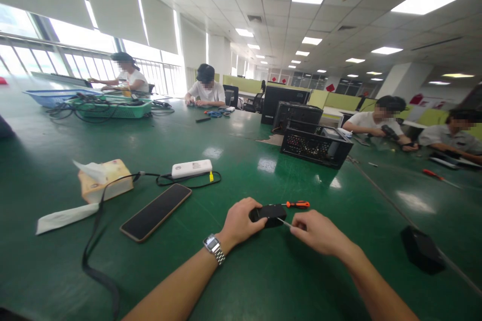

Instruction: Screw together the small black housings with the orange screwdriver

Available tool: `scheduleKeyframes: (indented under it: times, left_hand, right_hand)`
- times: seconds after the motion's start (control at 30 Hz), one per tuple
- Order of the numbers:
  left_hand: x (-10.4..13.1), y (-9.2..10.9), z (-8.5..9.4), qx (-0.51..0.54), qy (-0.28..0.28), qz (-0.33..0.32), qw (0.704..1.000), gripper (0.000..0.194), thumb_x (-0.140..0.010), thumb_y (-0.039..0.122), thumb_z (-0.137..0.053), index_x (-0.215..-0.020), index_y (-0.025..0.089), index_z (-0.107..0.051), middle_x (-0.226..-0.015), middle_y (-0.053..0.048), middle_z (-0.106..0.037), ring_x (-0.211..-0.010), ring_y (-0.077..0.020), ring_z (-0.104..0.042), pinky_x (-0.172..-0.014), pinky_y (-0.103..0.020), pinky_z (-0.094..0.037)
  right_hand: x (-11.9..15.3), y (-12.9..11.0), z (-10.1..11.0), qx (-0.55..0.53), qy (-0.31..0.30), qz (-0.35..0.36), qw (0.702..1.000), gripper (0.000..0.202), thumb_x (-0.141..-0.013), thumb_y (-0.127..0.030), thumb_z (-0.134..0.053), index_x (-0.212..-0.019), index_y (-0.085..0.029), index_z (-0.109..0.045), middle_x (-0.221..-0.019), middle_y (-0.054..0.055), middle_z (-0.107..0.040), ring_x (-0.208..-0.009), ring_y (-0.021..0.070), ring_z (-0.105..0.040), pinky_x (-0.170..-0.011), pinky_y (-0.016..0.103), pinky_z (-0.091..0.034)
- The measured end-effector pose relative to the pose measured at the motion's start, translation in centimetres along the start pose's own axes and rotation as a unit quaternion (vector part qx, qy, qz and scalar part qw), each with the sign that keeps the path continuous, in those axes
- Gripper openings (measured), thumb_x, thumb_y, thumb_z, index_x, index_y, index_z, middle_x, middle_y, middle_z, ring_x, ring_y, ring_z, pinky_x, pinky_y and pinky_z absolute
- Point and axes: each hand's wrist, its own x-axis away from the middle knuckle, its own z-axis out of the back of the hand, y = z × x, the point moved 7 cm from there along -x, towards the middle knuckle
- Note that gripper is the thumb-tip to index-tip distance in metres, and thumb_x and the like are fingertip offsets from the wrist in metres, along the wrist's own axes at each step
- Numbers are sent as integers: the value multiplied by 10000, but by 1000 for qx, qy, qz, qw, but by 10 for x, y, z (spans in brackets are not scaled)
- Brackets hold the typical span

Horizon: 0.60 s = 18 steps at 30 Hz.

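My left hand, with a silver watch at the wrist, is closed on the left end of a small black box on the green table. My right hand is closed around a thin metal tool; its tip touches the right part of the box, and its rear end is hidden in my fingers. Just behind the box lies a screwdriver with an orange and black handle.
Left are a phone, a tissue pack, a white power bank and a black cable. A black block sits right. Computer cases, cable baskets and several seated people are farther back.
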Motion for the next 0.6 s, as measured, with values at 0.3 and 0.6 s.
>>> scheduleKeyframes:
  times: [0.3, 0.6]
  left_hand:
    - [-1, -1, 2, 35, 1, 18, 999, 246, -720, 320, -717, -932, 203, -669, -922, -33, -686, -858, -220, -632, -769, -315, -496]
    - [2, -5, 3, 16, 21, 32, 999, 352, -723, 342, -718, -1044, 216, -648, -1007, -44, -698, -921, -240, -645, -825, -336, -501]
  right_hand:
    - [-2, -16, -26, 6, 64, -46, 997, 211, -866, -334, -515, -721, -206, -600, -683, 29, -656, -591, 159, -575, -536, 242, -291]
    - [-26, 1, -57, -184, 65, -14, 981, 222, -833, -377, -535, -707, -195, -520, -621, -34, -584, -583, 121, -534, -550, 203, -362]
